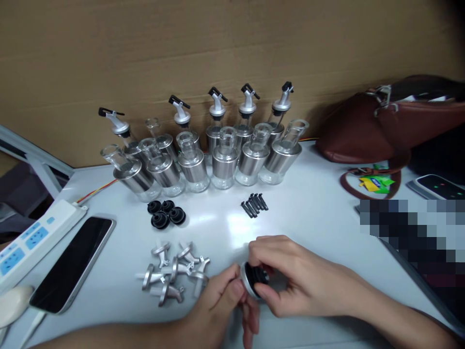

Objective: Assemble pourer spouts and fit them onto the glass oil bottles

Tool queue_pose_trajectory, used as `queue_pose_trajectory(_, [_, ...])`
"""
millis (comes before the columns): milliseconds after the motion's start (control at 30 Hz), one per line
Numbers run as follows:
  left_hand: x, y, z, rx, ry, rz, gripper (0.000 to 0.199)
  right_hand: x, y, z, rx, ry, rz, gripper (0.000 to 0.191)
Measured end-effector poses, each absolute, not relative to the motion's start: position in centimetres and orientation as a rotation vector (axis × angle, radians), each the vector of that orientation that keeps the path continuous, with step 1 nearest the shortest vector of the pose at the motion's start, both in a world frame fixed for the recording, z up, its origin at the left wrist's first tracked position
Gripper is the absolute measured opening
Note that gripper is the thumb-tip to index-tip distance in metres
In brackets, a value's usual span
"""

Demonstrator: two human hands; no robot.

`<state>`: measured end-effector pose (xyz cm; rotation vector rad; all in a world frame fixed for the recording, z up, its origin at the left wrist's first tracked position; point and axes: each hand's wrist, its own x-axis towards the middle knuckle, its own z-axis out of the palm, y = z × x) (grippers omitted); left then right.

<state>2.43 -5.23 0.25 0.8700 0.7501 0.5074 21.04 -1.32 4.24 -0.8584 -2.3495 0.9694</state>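
Observation:
Low in front of me, my left hand [225, 293] is closed on a silver pourer spout [246, 281]; its round flange shows, and the rest is hidden by my fingers. My right hand [296, 276] grips a black ribbed stopper [259, 276] between thumb and fingers, pressed against that flange. Several loose silver pourer spouts [169, 293] lie left of my hands. Beyond them sit several black stoppers [160, 220] in a cluster. Small black levers [255, 205] lie side by side past my right hand.
Glass bottles with metal bands [225, 162] stand in two rows at the back; several rear ones carry fitted pourers [217, 106]. On the left are a phone [74, 264] and a power strip [34, 242]. At right lie a brown bag [359, 126] and a pixelated dark object [417, 242].

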Motion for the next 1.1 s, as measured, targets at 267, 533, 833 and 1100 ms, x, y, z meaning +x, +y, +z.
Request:
queue_pose_trajectory(267, [2.2, -5.2, 0.6, 0.876, 0.67, 0.437, 0.06, 21.6, -1.4, 5.1, -0.723, -2.384, 0.857, 0.01])
queue_pose_trajectory(533, [2.4, -5.0, 0.7, 0.915, 0.731, 0.429, 0.055, 21.2, -1.4, 4.6, -0.782, -2.417, 0.696, 0.006])
queue_pose_trajectory(833, [2.7, -5.0, 0.3, 1.042, 0.867, 0.505, 0.052, 20.9, -1.1, 3.6, -0.894, -2.473, 0.658, 0.027])
queue_pose_trajectory(1100, [2.5, -4.9, 1.6, 0.983, 0.873, 0.382, 0.061, 20.8, -1.7, 4.5, -0.764, -2.441, 0.679, 0.028])
